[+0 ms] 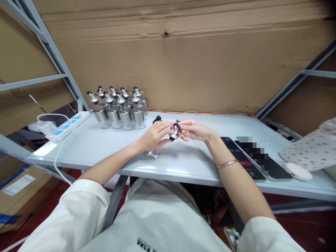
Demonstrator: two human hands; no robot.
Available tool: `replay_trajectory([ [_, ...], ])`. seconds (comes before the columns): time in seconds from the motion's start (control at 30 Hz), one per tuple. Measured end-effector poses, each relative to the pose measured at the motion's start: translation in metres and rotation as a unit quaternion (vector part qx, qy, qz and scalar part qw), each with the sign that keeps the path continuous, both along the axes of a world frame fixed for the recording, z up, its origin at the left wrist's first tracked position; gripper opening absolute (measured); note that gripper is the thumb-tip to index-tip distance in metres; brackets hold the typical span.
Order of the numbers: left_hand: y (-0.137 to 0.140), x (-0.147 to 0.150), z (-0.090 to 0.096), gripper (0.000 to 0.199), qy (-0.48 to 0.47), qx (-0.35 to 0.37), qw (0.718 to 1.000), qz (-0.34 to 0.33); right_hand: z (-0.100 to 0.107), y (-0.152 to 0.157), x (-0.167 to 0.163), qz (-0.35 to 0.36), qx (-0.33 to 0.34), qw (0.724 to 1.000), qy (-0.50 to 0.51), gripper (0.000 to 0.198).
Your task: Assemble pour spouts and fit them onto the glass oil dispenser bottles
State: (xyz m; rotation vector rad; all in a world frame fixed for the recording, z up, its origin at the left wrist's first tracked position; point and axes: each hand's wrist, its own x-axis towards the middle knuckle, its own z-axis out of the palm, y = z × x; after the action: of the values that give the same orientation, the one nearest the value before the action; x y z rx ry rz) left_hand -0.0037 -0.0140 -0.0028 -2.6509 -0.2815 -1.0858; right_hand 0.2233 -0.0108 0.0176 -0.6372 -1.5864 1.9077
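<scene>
Over the middle of the table, a silver pourer spout [174, 132] with a black flip cap [179, 127] is held between both hands. My left hand [156, 135] grips its silver body and black stopper from the left, fingers closed around it. My right hand [193, 130] pinches at the black cap from the right. Under my left hand lies another silver spout part [153, 154], partly covered. Small black parts [157, 119] rest on the table just beyond my left hand; others lie partly hidden behind the fingers.
Several glass bottles [126, 117] with steel sleeves and pourer tops stand at the back left. A white power strip [69, 126] with a cable lies at the left edge. Two phones [243, 157], a round white object [298, 171] and a dotted pouch [312, 148] occupy the right.
</scene>
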Motion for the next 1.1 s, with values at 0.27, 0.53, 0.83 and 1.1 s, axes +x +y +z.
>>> replay_trajectory([
  [0.27, 0.0003, -0.0007, -0.0008, 0.022, 0.020, -0.022, 1.000, -0.002, -0.0002, -0.0002, -0.0021, 0.008, 0.003, 1.000, -0.011, 0.032],
  [0.53, 0.0004, 0.0002, -0.0023, 0.021, 0.029, -0.032, 0.999, -0.015, -0.0021, 0.0009, -0.0051, 0.010, 0.008, 1.000, -0.007, 0.028],
  [0.83, -0.0007, 0.0009, -0.0025, 0.018, 0.031, -0.012, 0.998, -0.045, -0.0025, 0.0017, -0.0024, 0.069, -0.011, 0.997, -0.008, 0.025],
  [1.1, -0.0009, 0.0013, -0.0022, 0.015, 0.030, 0.003, 0.998, -0.058, -0.0019, -0.0025, -0.0078, 0.053, 0.009, 0.999, -0.002, 0.023],
])
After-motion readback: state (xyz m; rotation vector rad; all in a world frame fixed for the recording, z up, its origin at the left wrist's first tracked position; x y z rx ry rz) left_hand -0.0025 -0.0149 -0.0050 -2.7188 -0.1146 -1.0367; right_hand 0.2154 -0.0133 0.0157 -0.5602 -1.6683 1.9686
